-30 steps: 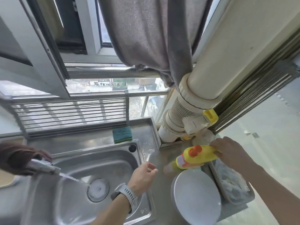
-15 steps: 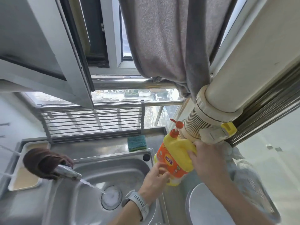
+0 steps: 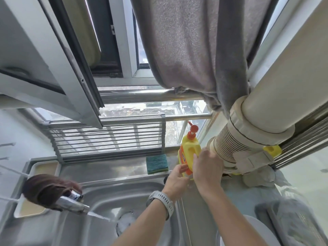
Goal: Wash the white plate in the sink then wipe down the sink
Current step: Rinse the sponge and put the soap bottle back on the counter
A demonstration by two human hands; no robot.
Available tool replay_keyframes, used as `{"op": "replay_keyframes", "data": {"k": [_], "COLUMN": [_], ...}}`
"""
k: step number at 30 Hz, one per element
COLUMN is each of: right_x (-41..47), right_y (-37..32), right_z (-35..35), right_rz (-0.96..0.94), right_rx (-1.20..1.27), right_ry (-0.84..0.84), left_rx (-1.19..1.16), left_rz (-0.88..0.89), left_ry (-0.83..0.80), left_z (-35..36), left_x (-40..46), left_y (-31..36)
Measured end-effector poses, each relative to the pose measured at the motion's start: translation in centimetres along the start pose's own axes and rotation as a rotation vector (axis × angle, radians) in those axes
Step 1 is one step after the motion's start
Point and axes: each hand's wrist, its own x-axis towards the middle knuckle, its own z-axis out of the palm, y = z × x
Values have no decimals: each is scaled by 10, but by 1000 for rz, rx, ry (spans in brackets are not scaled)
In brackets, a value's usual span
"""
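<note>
Both hands grip the upright bottle (image 3: 189,153): right hand (image 3: 206,167) around its side, left hand (image 3: 176,180) at its base. The plate (image 3: 252,231) lies near-right, nearer the right hand; sink (image 3: 106,201) left.

The orange label (image 3: 183,158) print is too blurred to read.

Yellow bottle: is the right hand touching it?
Touching. The head view shows the right hand wrapped against the side of the yellow bottle, fingers overlapping its body with no gap.
</note>
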Motion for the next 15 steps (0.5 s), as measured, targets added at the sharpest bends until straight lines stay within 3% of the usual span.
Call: {"op": "replay_keyframes", "data": {"k": [4,6,11,15], "right_x": [-2,-5,-8,-10], "right_y": [3,4,8,15], "right_z": [-3,-7,-6,3], "right_rz": [-6,-7,-33,-47], "right_rx": [3,43,105,145], "right_ry": [-27,-28,3,7], "left_rx": [-8,35,496,752], "left_rz": [-26,-26,-23,-56], "left_ry": [-10,65,545,563], "left_z": [-2,-6,-44,-64], "left_x": [4,5,35,68], "left_y": [-9,-16,-43,-62]}}
